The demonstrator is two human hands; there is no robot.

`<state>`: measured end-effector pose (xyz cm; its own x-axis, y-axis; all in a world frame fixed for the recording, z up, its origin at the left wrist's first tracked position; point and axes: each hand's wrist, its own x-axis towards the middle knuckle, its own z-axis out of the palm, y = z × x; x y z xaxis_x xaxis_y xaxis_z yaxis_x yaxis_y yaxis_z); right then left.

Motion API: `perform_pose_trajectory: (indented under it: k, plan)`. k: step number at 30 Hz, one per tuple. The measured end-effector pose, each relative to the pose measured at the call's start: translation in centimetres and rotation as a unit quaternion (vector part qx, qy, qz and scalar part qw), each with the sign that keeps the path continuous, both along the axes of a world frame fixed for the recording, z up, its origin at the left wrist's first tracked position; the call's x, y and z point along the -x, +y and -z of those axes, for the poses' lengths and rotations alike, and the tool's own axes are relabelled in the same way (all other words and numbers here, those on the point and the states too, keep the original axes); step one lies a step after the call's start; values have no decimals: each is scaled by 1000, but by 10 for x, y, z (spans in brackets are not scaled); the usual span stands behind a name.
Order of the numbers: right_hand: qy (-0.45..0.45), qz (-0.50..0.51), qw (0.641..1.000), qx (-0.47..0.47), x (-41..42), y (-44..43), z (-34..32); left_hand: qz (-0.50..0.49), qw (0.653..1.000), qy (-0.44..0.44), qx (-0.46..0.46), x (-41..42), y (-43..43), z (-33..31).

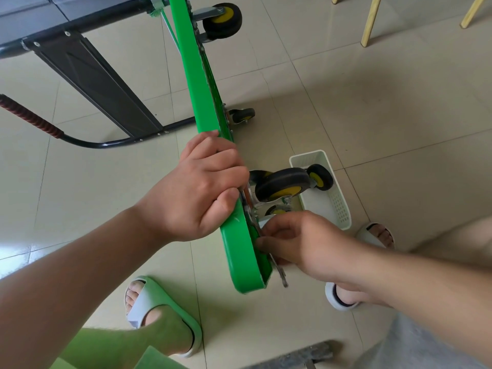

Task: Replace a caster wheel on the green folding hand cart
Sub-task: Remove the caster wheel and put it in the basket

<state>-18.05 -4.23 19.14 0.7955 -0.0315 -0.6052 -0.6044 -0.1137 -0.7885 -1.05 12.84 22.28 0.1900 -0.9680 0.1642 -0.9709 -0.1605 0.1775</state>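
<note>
Gripping: left hand (202, 187) is wrapped tight over the upper edge of the green cart deck (198, 75), which stands on its side on the tiled floor (372, 102).
Right hand: right hand (298, 241) is curled just below the left, fingertips pinched on a metal wrench (281, 271) lying against the deck's underside near its lower corner.
Caster at the hands: black wheel with yellow hub (283, 186) juts from the deck just right of the left hand's knuckles, above the right hand; its silver bracket sits against the deck.
Spare wheel: smaller caster wheel (319, 177) lies in a white plastic basket (339, 209) on the floor, just beyond the right hand.
Other casters: one (242, 115) up the deck past the left hand, another (223, 20) farther away at the far end.
Handle: black folding handle (80, 141) with red-wrapped grip lies left of the left hand.
Feet: green slipper (170, 315) under the left forearm; white slippers near the right wrist.
</note>
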Motion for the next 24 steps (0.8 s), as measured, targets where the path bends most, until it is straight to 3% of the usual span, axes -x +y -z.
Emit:
perform_pose_trajectory:
  k: [5,8,14,24]
  plan:
    - [36,-73,996,30,8,-1,-12,0,1000,-1,0,-1,0,1]
    - [79,-86,993,-32,15,-5,-18,1,1000,-3,3,-1,0,1]
    - [101,-18,984,-149,18,-7,-44,-2,1000,-1,-1,0,0,0]
    - [70,13,983,-171,5,1,-37,-3,1000,-3,-3,0,-1,0]
